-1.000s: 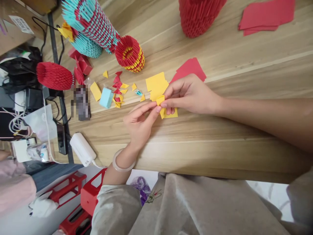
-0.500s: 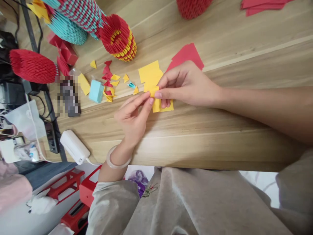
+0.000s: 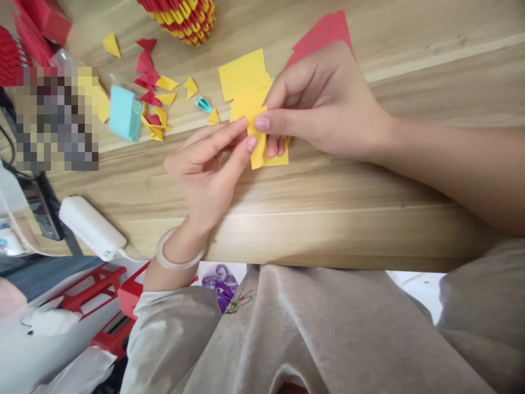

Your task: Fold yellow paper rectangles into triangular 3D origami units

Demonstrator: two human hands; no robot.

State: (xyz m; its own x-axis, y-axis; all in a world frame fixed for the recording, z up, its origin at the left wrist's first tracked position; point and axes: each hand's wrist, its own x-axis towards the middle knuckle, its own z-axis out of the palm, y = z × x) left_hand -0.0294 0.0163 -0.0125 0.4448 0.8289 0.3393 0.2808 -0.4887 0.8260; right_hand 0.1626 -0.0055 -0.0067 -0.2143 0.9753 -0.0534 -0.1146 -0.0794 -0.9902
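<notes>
A small folded strip of yellow paper [image 3: 257, 149] is pinched between both hands above the table. My left hand [image 3: 211, 169] grips its left edge with thumb and index finger. My right hand [image 3: 324, 109] presses the strip with its thumb, fingers curled behind. Beneath and behind lie loose yellow paper sheets [image 3: 244, 76], overlapping one another. Red paper sheets [image 3: 324, 38] lie partly under my right hand. To the left are small folded yellow triangles [image 3: 167, 83], red folded pieces [image 3: 145, 63] and one blue folded piece [image 3: 203, 104].
A red and yellow paper model [image 3: 184, 19] stands at the top. A light blue paper block [image 3: 124, 113] and a yellow paper stack [image 3: 94, 93] lie left, by a blurred-out patch. Nearer the table's front edge is a white power adapter [image 3: 92, 227] with a cable.
The view has shifted down and closer, so the paper models at the top are mostly out of frame. Both hands keep their pinch on the yellow paper, with little change in finger position.
</notes>
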